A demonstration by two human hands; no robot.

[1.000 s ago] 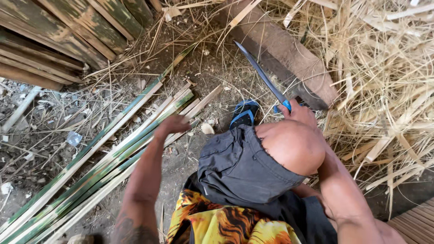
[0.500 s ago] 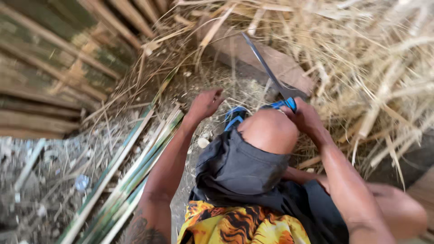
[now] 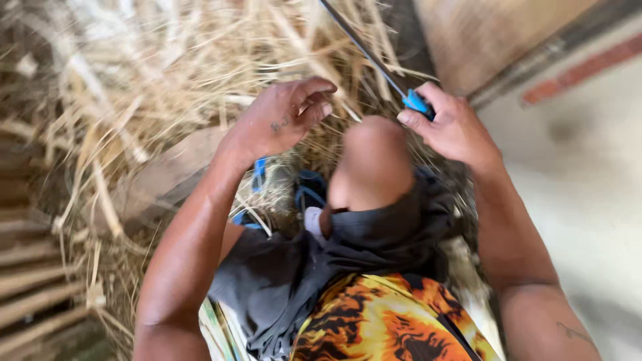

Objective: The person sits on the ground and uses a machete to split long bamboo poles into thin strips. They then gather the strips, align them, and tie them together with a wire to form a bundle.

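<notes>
Moved: left hand [image 3: 284,120] is now reaching over the straw pile [image 3: 154,87].
Left fingers: loosely curling, holding nothing.
Right hand [image 3: 451,127]: fingers wrapping the knife [image 3: 374,57].
Advice: keep the blade pointing away.

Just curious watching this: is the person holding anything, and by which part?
The right hand grips a long knife by its blue handle. The left hand holds nothing, hovering over dry straw.
</notes>
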